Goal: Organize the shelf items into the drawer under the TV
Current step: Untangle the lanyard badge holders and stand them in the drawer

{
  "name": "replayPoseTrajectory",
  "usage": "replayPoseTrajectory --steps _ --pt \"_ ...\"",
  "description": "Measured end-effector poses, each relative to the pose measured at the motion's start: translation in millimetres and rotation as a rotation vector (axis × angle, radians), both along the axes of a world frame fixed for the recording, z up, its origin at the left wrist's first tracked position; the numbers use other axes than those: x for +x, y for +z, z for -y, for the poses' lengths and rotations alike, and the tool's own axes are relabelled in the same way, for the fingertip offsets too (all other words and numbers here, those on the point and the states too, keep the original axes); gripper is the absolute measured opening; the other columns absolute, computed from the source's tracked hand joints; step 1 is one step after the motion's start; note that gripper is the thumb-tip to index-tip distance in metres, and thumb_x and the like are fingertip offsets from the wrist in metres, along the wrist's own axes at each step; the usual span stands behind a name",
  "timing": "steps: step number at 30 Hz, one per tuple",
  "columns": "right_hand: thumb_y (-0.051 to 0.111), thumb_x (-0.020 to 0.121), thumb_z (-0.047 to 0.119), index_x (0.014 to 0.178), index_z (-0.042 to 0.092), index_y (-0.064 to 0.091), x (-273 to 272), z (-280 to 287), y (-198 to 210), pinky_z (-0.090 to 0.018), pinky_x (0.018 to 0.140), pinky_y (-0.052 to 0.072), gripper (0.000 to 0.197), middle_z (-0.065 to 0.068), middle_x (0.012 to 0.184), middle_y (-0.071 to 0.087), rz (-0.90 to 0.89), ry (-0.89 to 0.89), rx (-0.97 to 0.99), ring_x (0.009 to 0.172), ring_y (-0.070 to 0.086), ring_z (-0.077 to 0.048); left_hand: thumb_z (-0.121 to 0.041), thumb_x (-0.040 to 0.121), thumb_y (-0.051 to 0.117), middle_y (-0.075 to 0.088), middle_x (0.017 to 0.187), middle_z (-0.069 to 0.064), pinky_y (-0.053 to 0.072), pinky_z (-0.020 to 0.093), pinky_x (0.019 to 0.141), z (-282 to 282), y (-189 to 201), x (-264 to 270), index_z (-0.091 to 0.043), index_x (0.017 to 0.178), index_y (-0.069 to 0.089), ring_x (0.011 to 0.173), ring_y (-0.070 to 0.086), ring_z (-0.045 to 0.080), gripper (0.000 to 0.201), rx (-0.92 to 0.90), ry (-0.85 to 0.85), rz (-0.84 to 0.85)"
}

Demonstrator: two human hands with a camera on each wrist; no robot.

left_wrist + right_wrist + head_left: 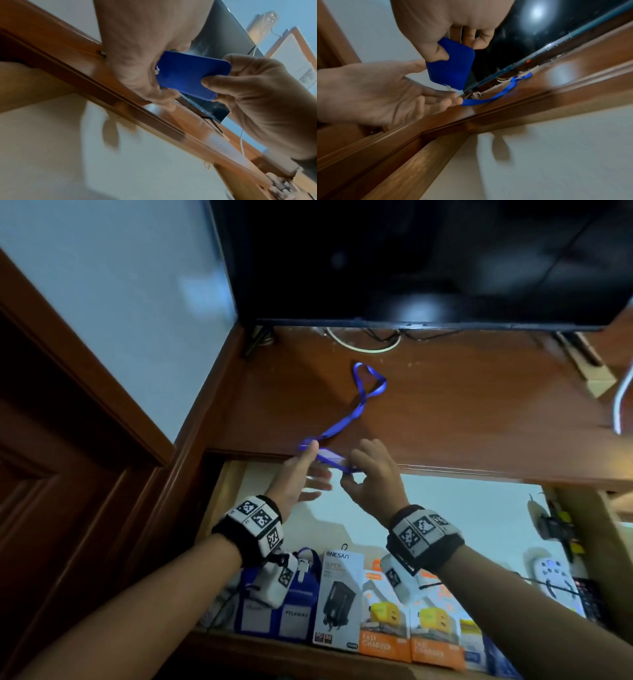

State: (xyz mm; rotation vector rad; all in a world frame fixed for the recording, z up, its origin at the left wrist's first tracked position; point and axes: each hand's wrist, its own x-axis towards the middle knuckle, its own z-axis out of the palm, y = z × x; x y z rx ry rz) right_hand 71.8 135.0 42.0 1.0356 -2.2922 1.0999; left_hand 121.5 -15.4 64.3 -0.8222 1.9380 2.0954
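A blue card holder with a blue lanyard strap lies partly off the front edge of the wooden shelf under the TV. My right hand pinches the card holder by its corner, thumb on its face. My left hand is beside it with straight fingers that touch the strap near the clip. Below both hands the drawer stands open.
The TV stands on the shelf with cables behind it and a white cable at right. In the drawer's front lie charger boxes, blue badge holders and a white remote. A wooden door frame is at left.
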Motion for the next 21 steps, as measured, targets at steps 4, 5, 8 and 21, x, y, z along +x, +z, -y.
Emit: replayPoseTrajectory --steps 4,5,8,21 --pt "0.060 0.068 0.003 0.069 0.004 0.054 12.7 -25.7 8.2 -0.029 0.059 0.033 0.006 -0.008 0.075 0.048 0.050 0.140 0.112 0.070 0.040 -0.024 -0.022 0.093 0.058 0.064 0.073 0.007 0.044 0.023 0.055 -22.0 5.4 -11.6 -0.014 0.076 0.065 0.059 0.059 0.019 0.020 -0.146 0.147 -0.052" --pt "0.065 0.068 0.007 0.071 0.005 0.054 15.4 -33.4 7.8 -0.029 0.060 0.033 0.011 -0.009 0.077 0.049 0.104 0.181 0.142 0.071 0.041 -0.024 -0.018 0.092 0.059 0.062 0.073 0.009 0.046 0.024 0.057 -27.5 4.4 -12.5 -0.012 0.074 0.064 0.061 0.057 0.021 0.020 -0.156 0.142 -0.059" --pt "0.073 0.073 0.037 0.073 0.008 0.061 23.7 -54.9 11.8 -0.027 0.064 0.036 0.032 -0.006 0.077 0.054 0.287 0.216 0.135 0.073 0.046 -0.021 -0.011 0.091 0.058 0.063 0.082 0.015 0.053 0.042 0.073 -42.3 1.3 -7.9 -0.015 0.078 0.066 0.075 0.058 0.025 0.016 -0.199 0.034 -0.101" --pt "0.046 0.090 0.040 0.097 0.000 0.062 38.1 -98.1 45.4 -0.017 0.074 0.043 0.043 -0.006 0.091 0.062 0.870 0.250 -0.214 0.080 0.056 -0.009 0.002 0.092 0.055 0.066 0.090 0.007 0.054 0.032 0.075 -94.8 39.4 49.1 -0.016 0.108 0.058 0.077 0.065 0.018 0.024 -0.210 -0.473 -0.230"
